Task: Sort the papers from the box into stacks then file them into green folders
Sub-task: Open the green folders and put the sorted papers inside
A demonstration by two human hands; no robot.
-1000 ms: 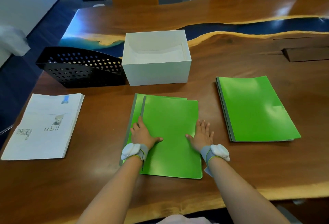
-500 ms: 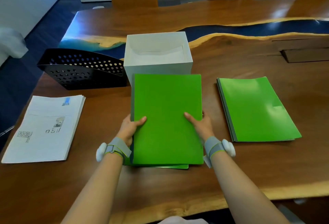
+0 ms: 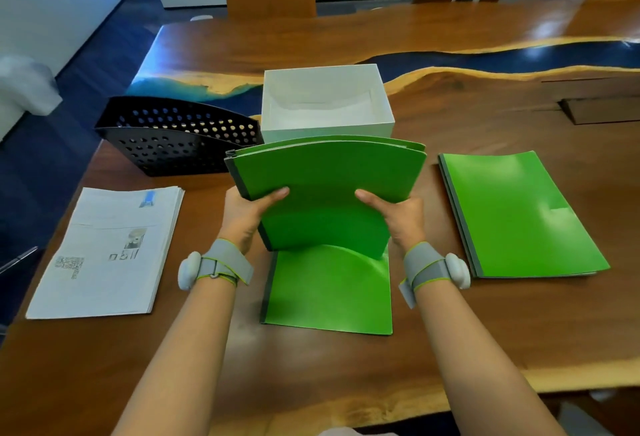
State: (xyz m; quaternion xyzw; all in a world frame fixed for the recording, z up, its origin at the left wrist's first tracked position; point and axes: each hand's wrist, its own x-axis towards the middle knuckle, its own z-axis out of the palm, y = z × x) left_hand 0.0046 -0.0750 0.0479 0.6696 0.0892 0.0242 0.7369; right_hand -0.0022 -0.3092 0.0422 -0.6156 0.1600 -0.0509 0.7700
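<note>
Both hands hold a small stack of green folders (image 3: 325, 186) tilted up off the table, top edge bowed. My left hand (image 3: 247, 215) grips its left edge, thumb on the front cover. My right hand (image 3: 398, 215) grips the right edge the same way. One more green folder (image 3: 329, 293) lies flat on the table under the lifted ones. A second pile of green folders (image 3: 519, 217) lies flat to the right. A stack of printed papers (image 3: 107, 252) lies at the left. The white box (image 3: 325, 103) stands behind the lifted folders.
A black perforated file holder (image 3: 173, 134) stands left of the box. The wooden table (image 3: 485, 331) has a blue resin strip across the back. Chair backs stand beyond its far edge. The front edge runs just below my forearms.
The folders lay flat under my palms a second ago. Both hands then took the upper folders by their sides and raised them upright, leaving one folder on the table.
</note>
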